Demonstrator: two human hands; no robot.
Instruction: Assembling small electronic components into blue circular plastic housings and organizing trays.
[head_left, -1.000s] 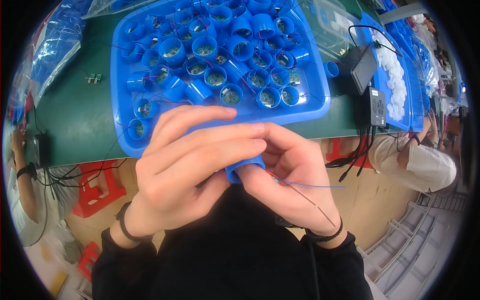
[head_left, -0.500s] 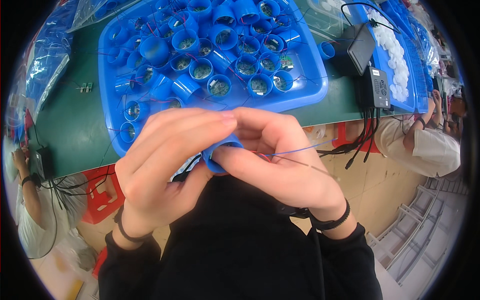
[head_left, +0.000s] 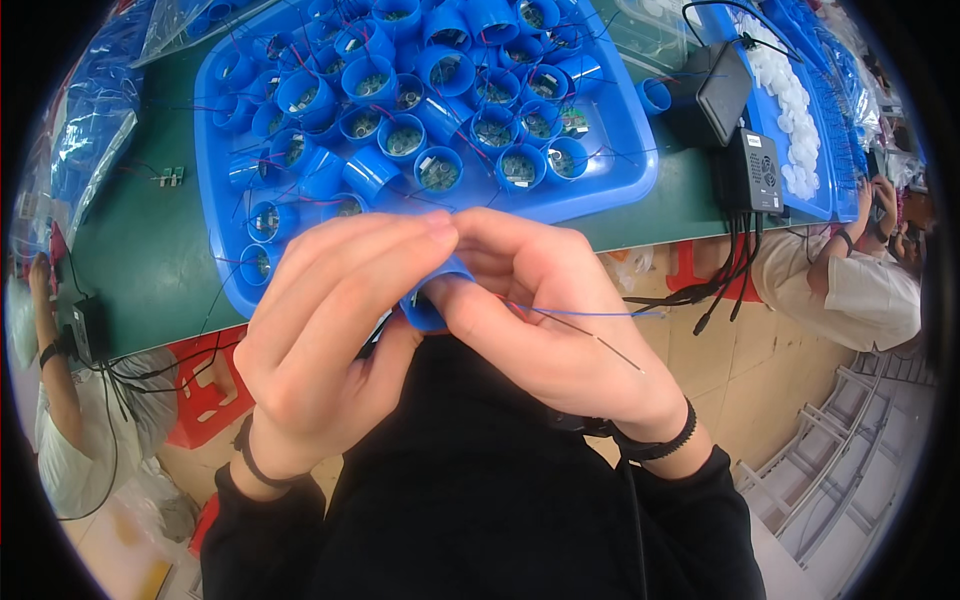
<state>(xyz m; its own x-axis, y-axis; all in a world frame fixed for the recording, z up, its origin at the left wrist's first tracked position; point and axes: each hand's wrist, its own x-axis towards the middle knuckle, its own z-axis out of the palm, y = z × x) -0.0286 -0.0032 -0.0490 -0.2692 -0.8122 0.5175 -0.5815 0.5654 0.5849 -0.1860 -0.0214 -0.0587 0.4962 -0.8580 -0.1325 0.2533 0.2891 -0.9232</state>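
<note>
Between my two hands, above my lap, is a small blue plastic cup [head_left: 424, 314], tilted with its mouth toward the lower right. My left hand [head_left: 325, 320] wraps round its side, fingers over the top and thumb below. The thumb of my right hand [head_left: 545, 320] reaches into the mouth while its curled fingers press the cup's far side. Thin wires [head_left: 570, 314], blue and dark, trail out to the right across my right hand. What lies inside this cup is hidden by the thumb. Just beyond my hands stands a blue tray [head_left: 600, 205] full of similar cups holding green circuit boards.
The tray rests on a green table [head_left: 140, 250]. A loose circuit board [head_left: 170, 177] lies left of it. On the right are a single cup [head_left: 655, 95], a black box with cables [head_left: 750, 170] and a bin of white pieces [head_left: 790, 120]. Co-workers sit at both sides.
Both hands have shifted slightly, with the cup a little up and left. My right thumb still sits in its mouth. The loose wires have swung lower over my right hand.
</note>
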